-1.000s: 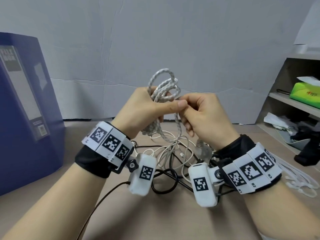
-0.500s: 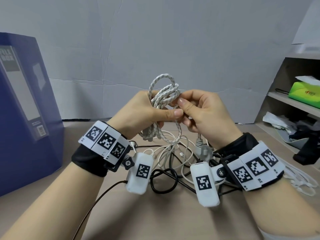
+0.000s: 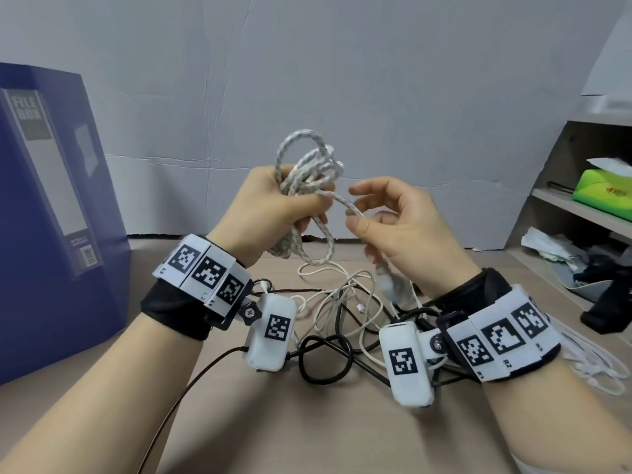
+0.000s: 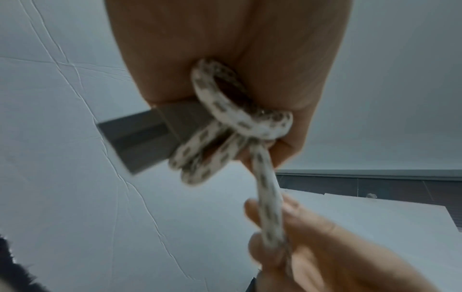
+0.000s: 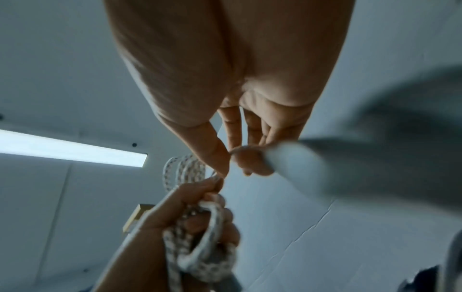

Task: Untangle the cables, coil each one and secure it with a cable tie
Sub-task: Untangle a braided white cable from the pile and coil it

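The left hand (image 3: 273,206) is clenched round a bundle of loops of the braided white cable (image 3: 307,165), held up above the table (image 3: 307,422). One strand runs across to the right hand (image 3: 393,220), pinched between thumb and forefinger — the other fingers loosely spread. Below lies a tangle of white and black cables (image 3: 342,309). A blue box (image 3: 51,206) on the left reads "FILE BOX".

A white braided cable (image 3: 309,172) with grey flecks is bunched into several loose loops, held upright above the table. One strand runs off to the right, and its loose end hangs down. Under it on the table lies a tangle of thin white cables (image 3: 337,299) and black cables (image 3: 325,357).
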The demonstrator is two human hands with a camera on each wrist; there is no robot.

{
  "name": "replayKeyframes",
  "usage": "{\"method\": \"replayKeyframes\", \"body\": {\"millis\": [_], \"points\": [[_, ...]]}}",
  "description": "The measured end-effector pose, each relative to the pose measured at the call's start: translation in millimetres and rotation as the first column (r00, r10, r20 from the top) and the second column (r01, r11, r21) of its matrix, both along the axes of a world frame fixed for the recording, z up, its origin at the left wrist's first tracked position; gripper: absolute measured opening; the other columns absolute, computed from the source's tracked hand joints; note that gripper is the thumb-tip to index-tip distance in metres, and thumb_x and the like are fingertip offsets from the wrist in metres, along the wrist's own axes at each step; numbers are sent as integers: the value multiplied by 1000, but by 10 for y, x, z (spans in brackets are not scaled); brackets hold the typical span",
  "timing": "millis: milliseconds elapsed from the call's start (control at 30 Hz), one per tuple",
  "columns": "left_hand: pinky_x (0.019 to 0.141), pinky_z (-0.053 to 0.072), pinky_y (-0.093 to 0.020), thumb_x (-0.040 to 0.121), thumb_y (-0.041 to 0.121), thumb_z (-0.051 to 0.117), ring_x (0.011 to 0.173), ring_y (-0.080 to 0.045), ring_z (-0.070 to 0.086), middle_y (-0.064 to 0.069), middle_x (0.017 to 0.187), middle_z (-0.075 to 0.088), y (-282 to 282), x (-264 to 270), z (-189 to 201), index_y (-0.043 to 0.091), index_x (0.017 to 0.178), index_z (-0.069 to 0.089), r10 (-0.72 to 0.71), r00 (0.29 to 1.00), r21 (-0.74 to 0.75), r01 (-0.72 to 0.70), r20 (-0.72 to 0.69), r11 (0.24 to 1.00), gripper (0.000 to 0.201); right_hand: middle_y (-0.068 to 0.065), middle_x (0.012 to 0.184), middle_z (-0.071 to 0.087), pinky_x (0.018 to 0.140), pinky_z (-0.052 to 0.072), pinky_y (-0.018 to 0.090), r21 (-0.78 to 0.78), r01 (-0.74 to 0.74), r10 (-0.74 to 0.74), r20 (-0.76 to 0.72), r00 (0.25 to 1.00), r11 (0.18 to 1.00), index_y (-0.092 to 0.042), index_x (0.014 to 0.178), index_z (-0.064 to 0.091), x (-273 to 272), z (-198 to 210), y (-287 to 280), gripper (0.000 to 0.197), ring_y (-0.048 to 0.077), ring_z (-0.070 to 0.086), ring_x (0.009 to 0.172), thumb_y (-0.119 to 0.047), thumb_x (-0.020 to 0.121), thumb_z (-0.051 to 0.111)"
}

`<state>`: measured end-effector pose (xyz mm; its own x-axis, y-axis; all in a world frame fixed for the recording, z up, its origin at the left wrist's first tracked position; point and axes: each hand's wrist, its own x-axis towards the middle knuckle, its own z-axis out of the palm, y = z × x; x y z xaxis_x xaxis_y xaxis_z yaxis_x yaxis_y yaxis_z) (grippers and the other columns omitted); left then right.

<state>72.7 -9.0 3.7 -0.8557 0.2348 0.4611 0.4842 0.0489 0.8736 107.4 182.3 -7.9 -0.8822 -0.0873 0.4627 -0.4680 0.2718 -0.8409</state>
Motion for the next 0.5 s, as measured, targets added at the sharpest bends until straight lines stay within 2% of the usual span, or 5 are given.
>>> {"method": "replayKeyframes", "body": {"millis": [133, 267, 367, 433, 500], "points": [[55, 44, -26, 88, 0, 70, 55, -17, 52, -4, 64, 66, 17, -37, -10, 3, 95, 71, 43, 998, 110, -38, -39, 993, 8, 5, 80, 74, 64, 55, 42, 187, -26, 11, 81, 997, 982, -12, 100, 66, -57, -52, 17, 12, 29, 61, 60, -3, 96, 60], [63, 49, -30, 91, 6, 70, 65, -19, 58, -5, 70, 66, -15, -65, -3, 7, 96, 72, 23, 996, 185, -8, -81, 983, 6, 9, 75, 74, 82, 56, 55, 358, -42, 2, 111, 994, 933, -16, 91, 67, -65, -103, 32, 18, 38, 69, 77, -26, 101, 57], [72, 56, -33, 92, 7, 68, 76, -20, 67, -3, 76, 68, -41, -87, -4, 7, 102, 70, -19, 999, 232, 28, -44, 972, 10, 10, 59, 63, 65, 51, 41, 276, -28, -5, 120, 993, 961, -10, 91, 65, -90, -111, 45, 22, 43, 68, 75, -22, 104, 51], [78, 61, -38, 94, 5, 64, 89, -26, 73, -4, 84, 71, -43, -93, -10, 5, 108, 67, -80, 997, 267, 75, 7, 961, 15, 4, 57, 58, 59, 47, 26, 214, 2, -18, 76, 997, 977, -7, 91, 65, -99, -103, 29, 25, 27, 65, 62, -17, 105, 46], [76, 62, -38, 96, 4, 62, 91, -30, 75, -9, 89, 71, -8, -72, -26, 3, 113, 65, -120, 992, 246, 107, 39, 963, 18, 0, 57, 53, 55, 44, 24, 192, 31, -38, 29, 999, 981, -9, 91, 64, -103, -97, 5, 28, 20, 58, 56, -19, 106, 43]]}}
